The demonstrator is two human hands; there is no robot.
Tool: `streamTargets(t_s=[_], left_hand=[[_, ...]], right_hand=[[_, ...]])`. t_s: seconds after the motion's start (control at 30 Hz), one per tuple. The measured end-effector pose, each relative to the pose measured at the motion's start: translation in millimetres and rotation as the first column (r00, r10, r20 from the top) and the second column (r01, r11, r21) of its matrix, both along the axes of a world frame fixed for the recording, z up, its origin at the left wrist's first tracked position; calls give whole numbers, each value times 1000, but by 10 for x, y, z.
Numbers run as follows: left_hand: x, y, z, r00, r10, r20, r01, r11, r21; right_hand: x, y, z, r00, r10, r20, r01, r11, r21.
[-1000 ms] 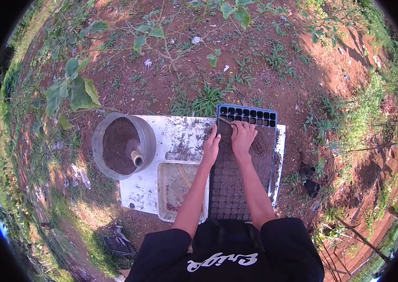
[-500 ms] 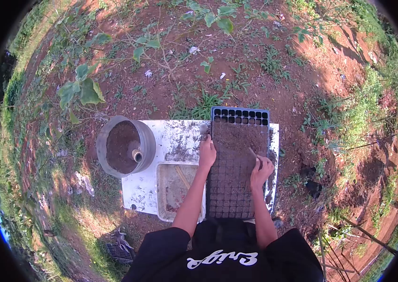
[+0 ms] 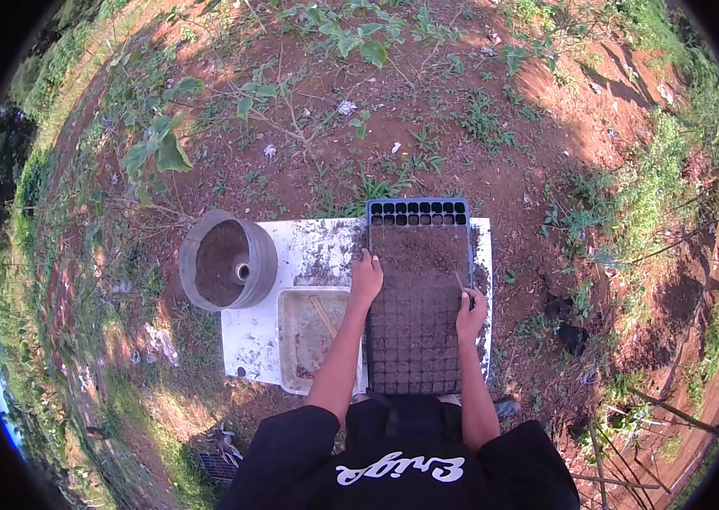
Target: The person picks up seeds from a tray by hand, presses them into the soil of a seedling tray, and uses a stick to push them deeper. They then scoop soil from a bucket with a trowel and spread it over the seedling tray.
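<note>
A black seedling tray (image 3: 415, 340) with many small square cells lies lengthwise in front of me, most of it filled with dark soil. Loose soil (image 3: 423, 246) is heaped across its upper part, below the unfilled cells at the far end. My left hand (image 3: 367, 278) is closed at the tray's left rim, fingertips on the edge. At the right rim, my right hand (image 3: 472, 315) pinches a thin stick (image 3: 461, 281), its tip pointing away from me over the soil. The stick's lower end is hidden in the fingers.
Under the tray is a soil-smeared white board (image 3: 249, 340). A grey bucket (image 3: 264, 263) holding soil and a small cylindrical container (image 3: 242, 271) stands at left. Beside my left forearm sits a shallow beige tray (image 3: 291, 340) with a wooden strip (image 3: 324, 315). Leafy plants (image 3: 160, 149) grow beyond.
My right hand and the stick have shifted to the tray's right edge, and the stick stands more upright. My left hand stays at the left rim. The whole view has shifted slightly.
</note>
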State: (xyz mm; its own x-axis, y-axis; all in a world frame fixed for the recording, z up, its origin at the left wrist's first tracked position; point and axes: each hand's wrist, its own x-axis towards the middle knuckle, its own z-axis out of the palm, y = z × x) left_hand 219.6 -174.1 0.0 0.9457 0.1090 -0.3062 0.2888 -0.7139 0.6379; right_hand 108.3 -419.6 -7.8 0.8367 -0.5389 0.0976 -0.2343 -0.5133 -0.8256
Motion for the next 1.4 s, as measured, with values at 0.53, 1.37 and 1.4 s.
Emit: streamTargets(t_s=[0.53, 1.37, 1.4], left_hand=[[-244, -77, 4, 997, -1, -75, 11, 992, 128], [136, -161, 83, 921, -309, 239, 258, 940, 222], [184, -159, 39, 908, -349, 232, 300, 927, 224]], right_hand=[[-161, -9, 3, 998, 4, -58, -10, 995, -99], [1191, 524, 412, 966, 250, -71, -258, 880, -400], [1299, 536, 402, 965, 250, -74, -258, 877, -404]])
